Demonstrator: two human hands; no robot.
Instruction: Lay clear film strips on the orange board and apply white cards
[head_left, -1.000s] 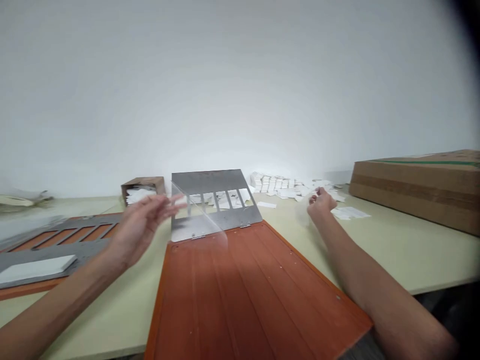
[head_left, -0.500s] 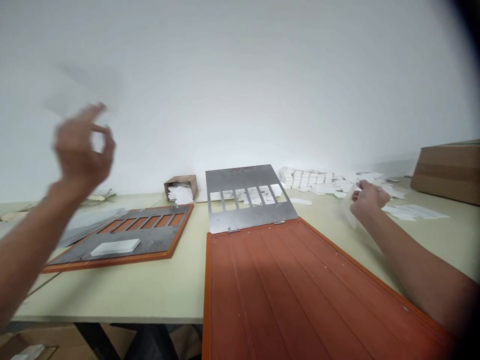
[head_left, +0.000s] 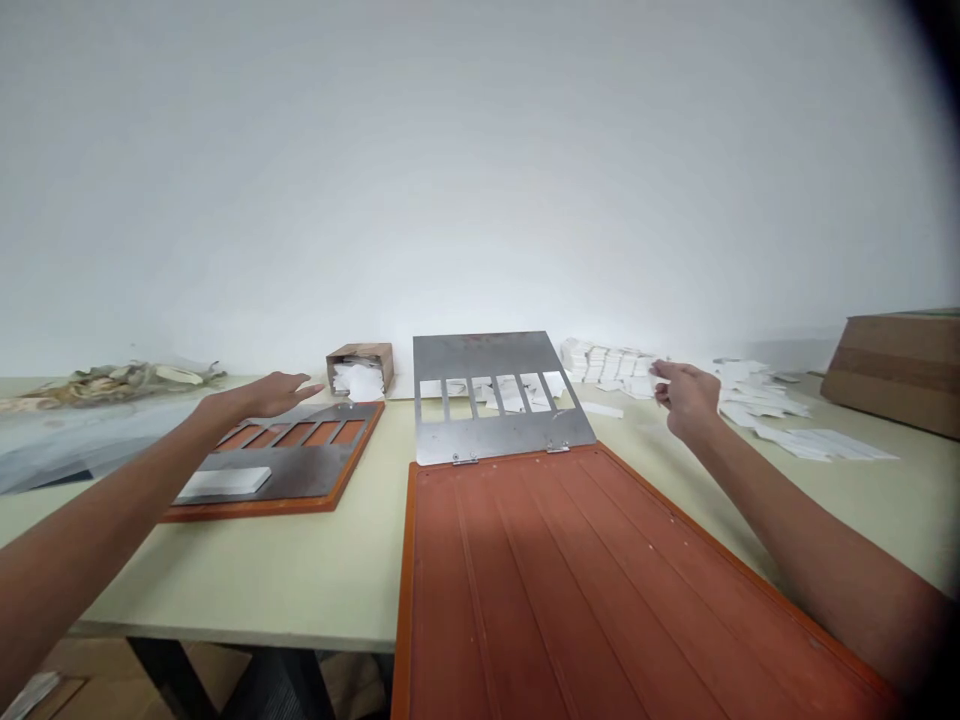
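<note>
My left hand (head_left: 274,394) reaches out over the back of the left orange board (head_left: 251,511), fingers stretched and nothing visible in them. Under my forearm lies that board's grey metal plate with slots (head_left: 300,477), and a white block (head_left: 227,481) rests on it. Clear plastic sheets (head_left: 105,440) are spread to the left. My right hand (head_left: 688,397) is closed in a pinch, right of the hinged slotted metal plate (head_left: 487,352). What its fingertips hold, if anything, I cannot make out. The raised plate is hinged to a large orange ribbed board (head_left: 540,570) in front of me.
Stacks of white paper pieces (head_left: 604,358) stand by the wall, with loose white slips (head_left: 817,440) to the right. A small open carton of white scraps (head_left: 360,370) stands behind. At far right is a cardboard box (head_left: 892,365); crumpled material (head_left: 135,380) lies at back left.
My left hand has come down from its raised position and its fingers have opened; the blurred clear sheet beside it is gone. My right hand has shifted left, and its translucent film no longer shows clearly.
</note>
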